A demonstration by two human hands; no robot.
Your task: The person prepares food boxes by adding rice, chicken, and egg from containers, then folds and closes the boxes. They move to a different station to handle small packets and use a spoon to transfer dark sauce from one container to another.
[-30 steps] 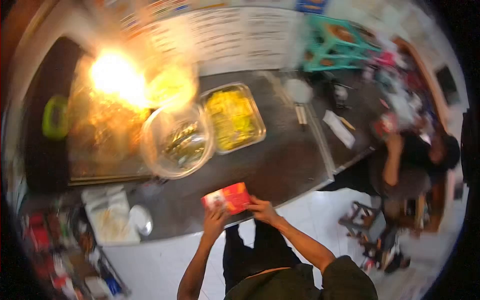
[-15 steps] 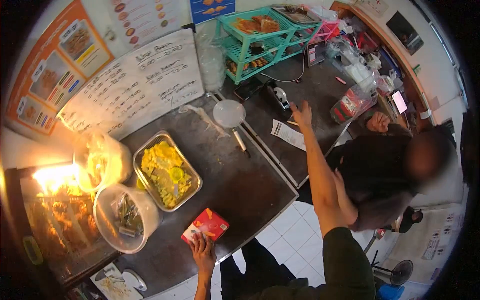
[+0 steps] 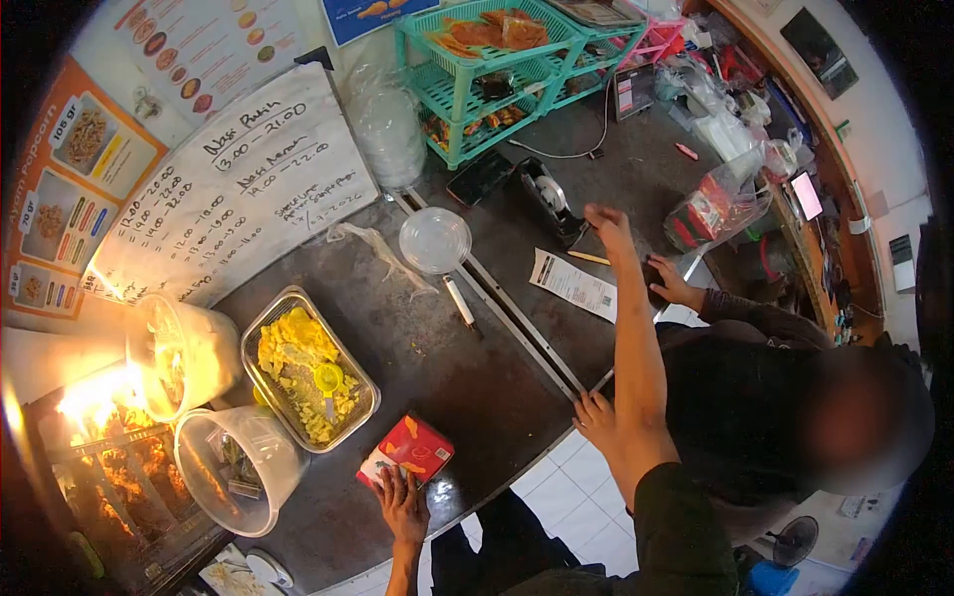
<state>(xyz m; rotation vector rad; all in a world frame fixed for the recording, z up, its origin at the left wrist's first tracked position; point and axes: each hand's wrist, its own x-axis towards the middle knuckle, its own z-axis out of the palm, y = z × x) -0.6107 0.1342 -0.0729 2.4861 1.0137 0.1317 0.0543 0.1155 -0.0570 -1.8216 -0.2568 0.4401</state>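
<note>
A red food box (image 3: 417, 445) with orange pictures and a white end lies on the dark counter. My left hand (image 3: 402, 507) rests on its near edge, fingers stretched out and slightly apart. My right arm reaches far across the counter. Beside the black tape dispenser (image 3: 547, 202), my right hand (image 3: 611, 230) has its fingers drawn together at the dispenser's right side; what they pinch, if anything, is too small to make out. Just below that hand lie a printed receipt (image 3: 574, 285) and a thin pencil-like stick (image 3: 588, 257).
A metal tray (image 3: 260, 370) of yellow food with a yellow scoop (image 3: 328, 377) stands left, near two clear tubs (image 3: 283, 487) and a lit food case (image 3: 129, 487). A co-worker (image 3: 755, 407) leans in at right, hands on the counter edge. Green racks (image 3: 452, 149) stand behind.
My right hand's fingers have gone from spread to drawn together by the tape dispenser. The co-worker has come nearer, hands now at the counter edge. The view has shifted; my left hand stays on the box.
</note>
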